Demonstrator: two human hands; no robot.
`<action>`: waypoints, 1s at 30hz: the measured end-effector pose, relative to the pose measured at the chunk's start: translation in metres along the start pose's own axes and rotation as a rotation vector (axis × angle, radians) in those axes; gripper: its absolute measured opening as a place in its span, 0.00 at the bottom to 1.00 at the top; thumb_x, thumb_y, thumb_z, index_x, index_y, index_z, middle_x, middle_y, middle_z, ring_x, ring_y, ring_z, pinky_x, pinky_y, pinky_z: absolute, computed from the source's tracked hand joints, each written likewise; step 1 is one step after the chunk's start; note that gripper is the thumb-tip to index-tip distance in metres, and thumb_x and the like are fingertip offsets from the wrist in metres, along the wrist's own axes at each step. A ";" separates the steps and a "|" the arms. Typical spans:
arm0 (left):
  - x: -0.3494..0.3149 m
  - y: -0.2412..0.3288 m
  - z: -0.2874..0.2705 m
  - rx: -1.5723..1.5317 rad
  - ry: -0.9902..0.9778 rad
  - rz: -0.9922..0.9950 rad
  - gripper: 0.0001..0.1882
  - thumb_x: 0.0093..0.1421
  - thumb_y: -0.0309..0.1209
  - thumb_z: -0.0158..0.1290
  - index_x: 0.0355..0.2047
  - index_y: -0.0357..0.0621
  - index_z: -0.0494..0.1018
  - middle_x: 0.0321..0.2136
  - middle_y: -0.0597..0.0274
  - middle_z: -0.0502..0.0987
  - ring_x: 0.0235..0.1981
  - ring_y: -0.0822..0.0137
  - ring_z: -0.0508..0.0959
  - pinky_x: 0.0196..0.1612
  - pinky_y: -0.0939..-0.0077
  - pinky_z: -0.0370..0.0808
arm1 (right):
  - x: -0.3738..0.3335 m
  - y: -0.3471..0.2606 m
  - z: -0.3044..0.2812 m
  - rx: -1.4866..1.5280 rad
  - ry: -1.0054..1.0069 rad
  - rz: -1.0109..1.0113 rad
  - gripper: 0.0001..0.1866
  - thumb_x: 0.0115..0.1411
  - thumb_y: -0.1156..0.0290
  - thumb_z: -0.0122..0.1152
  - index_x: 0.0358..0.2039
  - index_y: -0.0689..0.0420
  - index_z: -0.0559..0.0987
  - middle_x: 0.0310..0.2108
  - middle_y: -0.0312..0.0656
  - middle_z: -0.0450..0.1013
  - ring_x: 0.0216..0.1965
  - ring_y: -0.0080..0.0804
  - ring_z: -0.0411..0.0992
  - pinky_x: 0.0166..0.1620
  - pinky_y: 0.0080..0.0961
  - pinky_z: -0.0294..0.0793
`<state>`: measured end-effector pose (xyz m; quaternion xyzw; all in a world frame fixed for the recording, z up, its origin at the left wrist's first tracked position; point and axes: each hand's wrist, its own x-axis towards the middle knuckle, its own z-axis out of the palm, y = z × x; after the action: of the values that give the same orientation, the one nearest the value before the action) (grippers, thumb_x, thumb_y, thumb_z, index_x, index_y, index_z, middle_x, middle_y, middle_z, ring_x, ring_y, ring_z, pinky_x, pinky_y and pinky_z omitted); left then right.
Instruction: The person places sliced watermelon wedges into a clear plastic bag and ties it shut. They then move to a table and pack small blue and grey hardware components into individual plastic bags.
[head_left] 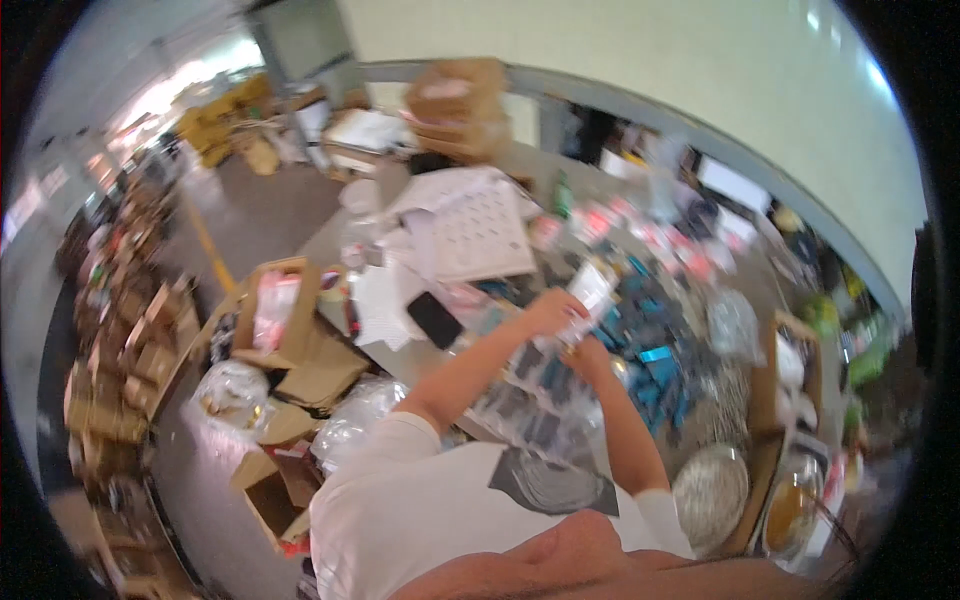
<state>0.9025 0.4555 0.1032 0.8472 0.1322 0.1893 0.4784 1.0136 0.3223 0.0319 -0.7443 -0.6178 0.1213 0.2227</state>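
My left hand (553, 313) is closed on a shiny white packet (593, 288), held tilted above the table. My right hand (588, 356) is closed at the packet's lower end; its fingertips are blurred. Just right of the hands lies a heap of small dark and teal-blue pieces (655, 320), too blurred to name. Below the hands, more dark flat pieces in clear plastic (535, 395) are spread close to my body. A black phone (434, 320) rests left of my left forearm.
White sheets (470, 225) and a green bottle (563, 195) are farther back, beside pink-and-white packets (690, 245). Open cardboard boxes (275, 315) and bagged plastic (235, 395) crowd the left. A round tray (711, 495) and a long box (795, 375) stand at right.
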 end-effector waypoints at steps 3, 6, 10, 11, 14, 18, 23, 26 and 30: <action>-0.010 -0.008 -0.007 0.262 0.110 0.049 0.12 0.42 0.26 0.47 0.25 0.44 0.78 0.26 0.52 0.77 0.29 0.56 0.76 0.35 0.67 0.72 | -0.012 -0.001 -0.021 0.345 0.079 -0.099 0.08 0.46 0.70 0.59 0.25 0.61 0.74 0.24 0.47 0.70 0.27 0.42 0.70 0.31 0.33 0.68; -0.021 0.030 -0.004 0.448 -0.061 -0.221 0.15 0.45 0.39 0.49 0.21 0.39 0.76 0.20 0.48 0.75 0.22 0.54 0.75 0.28 0.63 0.71 | -0.032 -0.020 -0.062 0.470 0.030 0.066 0.09 0.50 0.71 0.57 0.28 0.62 0.68 0.22 0.45 0.67 0.25 0.35 0.67 0.30 0.28 0.66; -0.033 0.051 0.025 0.275 -0.213 0.019 0.24 0.51 0.50 0.48 0.20 0.37 0.74 0.15 0.48 0.72 0.17 0.53 0.72 0.24 0.61 0.67 | -0.043 -0.024 -0.086 0.692 0.155 0.026 0.05 0.54 0.78 0.51 0.27 0.60 0.64 0.21 0.37 0.64 0.24 0.22 0.62 0.29 0.19 0.63; -0.029 0.048 0.032 0.238 -0.208 0.053 0.23 0.52 0.48 0.48 0.20 0.36 0.73 0.15 0.48 0.71 0.17 0.52 0.72 0.24 0.61 0.67 | -0.045 -0.016 -0.085 0.690 0.190 0.018 0.04 0.55 0.80 0.50 0.27 0.60 0.65 0.23 0.36 0.66 0.25 0.19 0.62 0.30 0.18 0.63; -0.019 0.043 0.047 0.264 -0.193 0.129 0.20 0.52 0.43 0.48 0.18 0.36 0.72 0.13 0.48 0.69 0.15 0.52 0.70 0.22 0.60 0.65 | -0.054 -0.017 -0.090 0.910 0.264 0.006 0.05 0.55 0.78 0.52 0.33 0.62 0.67 0.26 0.38 0.67 0.27 0.21 0.63 0.32 0.20 0.65; -0.016 0.054 0.066 0.271 -0.047 0.204 0.14 0.42 0.38 0.53 0.15 0.37 0.72 0.12 0.48 0.68 0.15 0.50 0.69 0.21 0.60 0.63 | -0.062 -0.009 -0.100 0.698 0.210 0.136 0.03 0.56 0.77 0.52 0.28 0.64 0.70 0.22 0.37 0.68 0.26 0.22 0.65 0.29 0.21 0.65; -0.016 0.074 0.075 0.183 -0.086 0.076 0.14 0.41 0.36 0.53 0.13 0.35 0.68 0.09 0.51 0.66 0.11 0.57 0.66 0.18 0.63 0.62 | -0.066 -0.009 -0.093 0.778 0.347 0.147 0.08 0.57 0.75 0.51 0.23 0.62 0.65 0.15 0.37 0.64 0.17 0.20 0.59 0.22 0.22 0.62; -0.011 0.058 0.078 0.072 -0.164 -0.032 0.17 0.42 0.36 0.52 0.12 0.32 0.64 0.08 0.56 0.64 0.10 0.64 0.62 0.17 0.67 0.58 | -0.065 -0.009 -0.086 0.584 0.455 0.057 0.07 0.57 0.76 0.51 0.24 0.62 0.65 0.15 0.37 0.64 0.17 0.20 0.60 0.22 0.21 0.62; -0.008 0.044 0.083 -0.090 -0.206 -0.152 0.17 0.42 0.36 0.53 0.12 0.32 0.64 0.08 0.50 0.63 0.10 0.59 0.60 0.17 0.64 0.57 | -0.061 -0.005 -0.085 0.672 0.457 -0.028 0.07 0.56 0.76 0.54 0.24 0.63 0.67 0.17 0.38 0.65 0.17 0.21 0.60 0.22 0.21 0.62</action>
<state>0.9345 0.3664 0.1003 0.8273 0.1377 0.0699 0.5401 1.0354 0.2479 0.1023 -0.6294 -0.4886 0.1447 0.5868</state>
